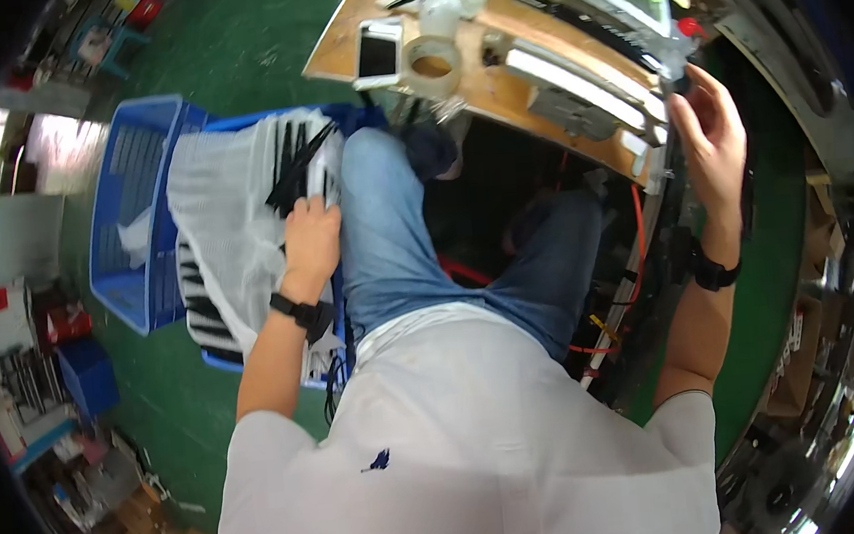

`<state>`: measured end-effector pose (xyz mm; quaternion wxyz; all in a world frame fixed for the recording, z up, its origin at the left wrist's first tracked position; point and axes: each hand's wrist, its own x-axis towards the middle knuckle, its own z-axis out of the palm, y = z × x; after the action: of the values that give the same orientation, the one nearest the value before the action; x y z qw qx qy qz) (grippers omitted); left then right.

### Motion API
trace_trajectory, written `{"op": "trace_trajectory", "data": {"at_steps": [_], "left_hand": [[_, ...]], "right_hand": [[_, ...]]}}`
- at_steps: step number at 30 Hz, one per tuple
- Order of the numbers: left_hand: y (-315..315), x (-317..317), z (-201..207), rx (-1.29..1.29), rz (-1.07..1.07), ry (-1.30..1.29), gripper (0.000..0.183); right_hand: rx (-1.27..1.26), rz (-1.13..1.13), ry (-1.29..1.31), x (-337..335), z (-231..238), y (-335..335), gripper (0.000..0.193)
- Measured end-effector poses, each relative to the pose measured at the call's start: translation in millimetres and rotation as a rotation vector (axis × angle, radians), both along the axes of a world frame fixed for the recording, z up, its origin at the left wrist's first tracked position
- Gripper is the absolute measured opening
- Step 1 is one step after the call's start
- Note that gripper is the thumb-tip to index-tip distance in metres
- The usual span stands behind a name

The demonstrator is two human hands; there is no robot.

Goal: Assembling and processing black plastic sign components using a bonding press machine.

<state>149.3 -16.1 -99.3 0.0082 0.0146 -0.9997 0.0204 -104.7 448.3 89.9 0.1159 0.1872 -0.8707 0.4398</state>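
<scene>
My left hand [312, 238] is closed, its fingers curled at the lower end of a white strip [318, 175]. Beside that strip lie several slim black pieces [289, 172] on a white foam sheet [224, 177], which covers a blue crate at my left knee. On the other side, my right hand [713, 139] is raised at the right end of the wooden table, thumb and bent fingers apart. Its fingertips are by a clear fitting with a red top [689, 27], next to a long white-and-grey device [578, 84]. Whether they touch the fitting is unclear.
A second blue crate [128, 230] stands farther left on the green floor. The wooden table [335, 48] carries a white-framed phone [378, 53], a tape roll [433, 66], a white bottle [442, 7] and black pieces. Red cords [637, 260] hang below its right end.
</scene>
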Motion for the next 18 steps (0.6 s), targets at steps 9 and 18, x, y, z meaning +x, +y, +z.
{"op": "trace_trajectory", "data": {"at_steps": [9,18], "left_hand": [[-18,12,19,0.107,-0.028,-0.004,0.018],[-36,25,38,0.241,0.087,0.111,0.025]], "right_hand": [[-0.115,0.041,-0.082,3,9,-17,0.039],[-0.050,0.133,-0.265,-26,14,-20,0.037]]}}
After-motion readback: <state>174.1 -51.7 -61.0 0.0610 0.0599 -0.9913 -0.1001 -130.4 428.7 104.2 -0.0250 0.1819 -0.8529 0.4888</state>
